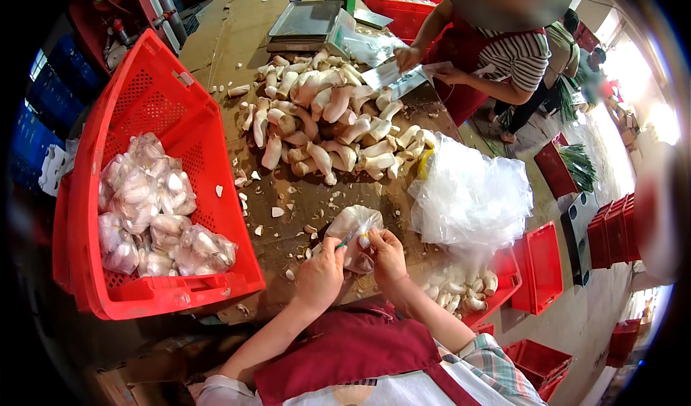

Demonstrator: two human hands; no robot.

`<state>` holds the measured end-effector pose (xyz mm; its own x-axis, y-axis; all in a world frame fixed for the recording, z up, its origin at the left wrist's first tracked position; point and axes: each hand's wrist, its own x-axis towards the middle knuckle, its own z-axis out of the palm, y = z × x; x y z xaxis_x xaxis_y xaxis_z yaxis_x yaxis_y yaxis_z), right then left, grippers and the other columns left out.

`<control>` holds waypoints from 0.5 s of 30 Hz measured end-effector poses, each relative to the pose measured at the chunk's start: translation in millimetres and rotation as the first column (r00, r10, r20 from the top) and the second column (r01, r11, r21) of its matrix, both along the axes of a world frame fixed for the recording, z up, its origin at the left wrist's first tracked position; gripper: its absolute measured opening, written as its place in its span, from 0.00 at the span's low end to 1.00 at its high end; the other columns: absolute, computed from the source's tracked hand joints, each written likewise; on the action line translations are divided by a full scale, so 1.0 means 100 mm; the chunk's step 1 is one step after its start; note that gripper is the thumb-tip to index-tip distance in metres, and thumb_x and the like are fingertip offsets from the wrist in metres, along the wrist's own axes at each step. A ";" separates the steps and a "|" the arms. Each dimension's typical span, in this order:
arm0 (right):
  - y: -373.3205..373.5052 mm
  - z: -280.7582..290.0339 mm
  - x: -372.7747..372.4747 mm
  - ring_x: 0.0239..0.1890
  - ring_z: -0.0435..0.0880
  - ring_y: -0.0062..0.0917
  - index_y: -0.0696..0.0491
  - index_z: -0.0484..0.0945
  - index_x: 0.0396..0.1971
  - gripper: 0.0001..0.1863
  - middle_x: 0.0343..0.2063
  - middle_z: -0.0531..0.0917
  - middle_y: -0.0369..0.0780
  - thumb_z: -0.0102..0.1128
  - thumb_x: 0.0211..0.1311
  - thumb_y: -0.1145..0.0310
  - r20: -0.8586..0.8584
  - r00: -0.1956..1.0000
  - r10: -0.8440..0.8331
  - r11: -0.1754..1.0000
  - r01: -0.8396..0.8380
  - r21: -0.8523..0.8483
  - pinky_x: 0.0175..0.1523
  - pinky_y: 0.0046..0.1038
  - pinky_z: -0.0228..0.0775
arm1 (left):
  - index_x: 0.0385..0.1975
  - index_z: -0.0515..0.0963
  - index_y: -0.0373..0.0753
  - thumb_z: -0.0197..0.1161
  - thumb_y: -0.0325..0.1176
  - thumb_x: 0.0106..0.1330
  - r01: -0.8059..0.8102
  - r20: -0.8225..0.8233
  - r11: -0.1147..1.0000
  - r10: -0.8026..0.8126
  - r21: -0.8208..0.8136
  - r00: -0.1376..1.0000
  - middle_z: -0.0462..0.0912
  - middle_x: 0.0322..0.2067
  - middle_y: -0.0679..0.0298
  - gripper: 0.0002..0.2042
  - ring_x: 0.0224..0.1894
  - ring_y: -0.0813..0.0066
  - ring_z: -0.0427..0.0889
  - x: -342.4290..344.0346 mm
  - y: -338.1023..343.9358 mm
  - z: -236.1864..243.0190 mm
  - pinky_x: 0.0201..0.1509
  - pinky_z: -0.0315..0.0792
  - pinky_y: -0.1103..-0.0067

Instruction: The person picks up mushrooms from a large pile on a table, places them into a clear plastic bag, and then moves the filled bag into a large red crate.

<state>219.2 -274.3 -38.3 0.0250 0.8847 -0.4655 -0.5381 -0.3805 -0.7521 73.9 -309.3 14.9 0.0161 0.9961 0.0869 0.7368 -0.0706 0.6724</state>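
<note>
Both hands (320, 276) (386, 256) pinch a mushroom bag (353, 227) (more bags (147, 211) fill the red crate (155, 104)).

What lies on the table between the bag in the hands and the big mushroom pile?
In the head view, only loose mushroom scraps on brown tabletop separate the bag from the mushroom pile.

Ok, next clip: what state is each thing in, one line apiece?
Left hand: pinching the neck of the clear plastic bag of mushrooms.
Right hand: gripping the same bag's neck.
Clear plastic bag of mushrooms: filled, top gathered.
Big red plastic crate: tilted, partly filled with packed bags.
Loose white mushrooms: heaped on the table.
Stack of empty clear bags: crumpled, unfilled.
</note>
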 end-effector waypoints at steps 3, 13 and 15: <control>-0.01 0.03 -0.04 0.27 0.77 0.18 0.56 0.74 0.30 0.09 0.26 0.79 0.35 0.55 0.66 0.65 0.005 1.000 -0.024 0.999 0.024 -0.024 0.36 0.22 0.72 | 0.39 0.69 0.37 0.51 0.34 0.69 0.063 -0.154 0.988 -0.040 0.141 0.987 0.78 0.18 0.54 0.07 0.20 0.56 0.80 0.08 -0.01 -0.01 0.22 0.71 0.67; -0.06 -0.04 -0.13 0.20 0.74 0.15 0.55 0.72 0.29 0.10 0.22 0.78 0.35 0.55 0.67 0.64 0.054 0.994 -0.099 0.995 0.097 0.031 0.26 0.18 0.68 | 0.37 0.68 0.37 0.49 0.33 0.70 0.115 -0.246 0.976 -0.068 0.182 0.967 0.78 0.16 0.54 0.06 0.18 0.59 0.80 0.15 -0.02 -0.08 0.19 0.75 0.69; -0.06 -0.05 -0.15 0.19 0.74 0.15 0.54 0.72 0.29 0.10 0.22 0.78 0.35 0.55 0.67 0.64 0.058 0.991 -0.118 0.993 0.117 0.036 0.25 0.17 0.67 | 0.37 0.68 0.36 0.49 0.33 0.70 0.107 -0.236 0.976 -0.060 0.192 0.970 0.78 0.16 0.54 0.07 0.18 0.59 0.80 0.16 -0.02 -0.08 0.19 0.75 0.69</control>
